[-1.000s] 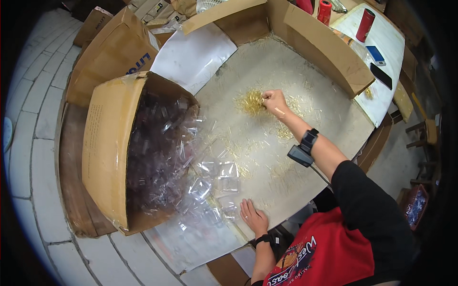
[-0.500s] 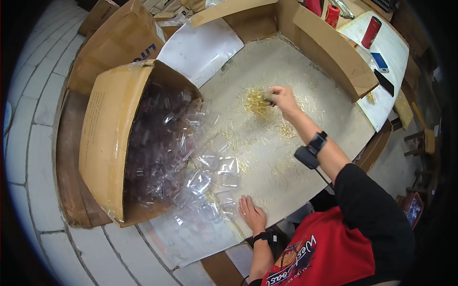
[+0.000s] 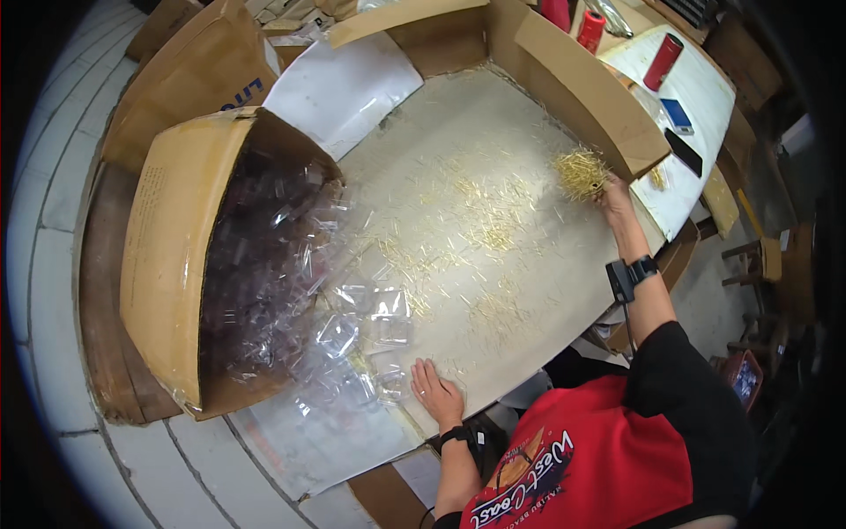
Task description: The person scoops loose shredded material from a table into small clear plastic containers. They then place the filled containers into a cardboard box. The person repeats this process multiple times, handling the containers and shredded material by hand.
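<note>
My right hand (image 3: 617, 201) is closed at the right side of the grey board (image 3: 538, 335), gripping a bristling clump of thin gold-coloured pins (image 3: 579, 173). Whatever lies inside the clump is hidden by the pins. Flat on the board's near edge rests my left hand (image 3: 438, 394), fingers stretched out and holding nothing. Just left of it lie several clear plastic boxes (image 3: 390, 329). Loose gold pins (image 3: 491, 231) are scattered over the middle of the board.
A tipped cardboard box (image 3: 181, 256) full of clear plastic pieces opens onto the board's left. Cardboard walls (image 3: 590, 93) border the far side. On a white side table (image 3: 705, 101) are a red can (image 3: 664, 62), a blue device (image 3: 677, 115) and a black phone (image 3: 684, 152).
My right hand has moved right, from the pin pile to beside the cardboard wall, carrying the clump. The pile has given way to scattered pins. My left hand stays on the board's edge.
</note>
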Action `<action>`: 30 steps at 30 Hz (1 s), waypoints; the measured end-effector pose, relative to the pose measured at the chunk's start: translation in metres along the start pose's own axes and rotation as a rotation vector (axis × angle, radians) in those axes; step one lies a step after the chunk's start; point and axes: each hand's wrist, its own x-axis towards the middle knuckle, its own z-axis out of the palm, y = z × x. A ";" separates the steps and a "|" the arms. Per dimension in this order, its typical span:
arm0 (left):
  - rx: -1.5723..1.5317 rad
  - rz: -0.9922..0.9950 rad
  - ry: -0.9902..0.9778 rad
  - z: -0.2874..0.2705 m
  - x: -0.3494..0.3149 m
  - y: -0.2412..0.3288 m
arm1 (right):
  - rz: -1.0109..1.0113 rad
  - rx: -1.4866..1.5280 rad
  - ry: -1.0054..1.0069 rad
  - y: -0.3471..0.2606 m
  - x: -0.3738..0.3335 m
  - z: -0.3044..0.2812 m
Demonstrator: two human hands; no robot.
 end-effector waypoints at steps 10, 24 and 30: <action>0.028 0.002 -0.021 -0.001 0.000 0.001 | -0.015 0.351 0.018 0.002 -0.003 -0.014; 0.022 0.038 0.006 -0.003 0.002 0.006 | 0.045 0.269 -0.134 -0.010 0.019 0.077; 0.002 0.013 -0.010 -0.001 0.002 0.005 | 0.036 0.276 -0.206 0.001 0.045 0.112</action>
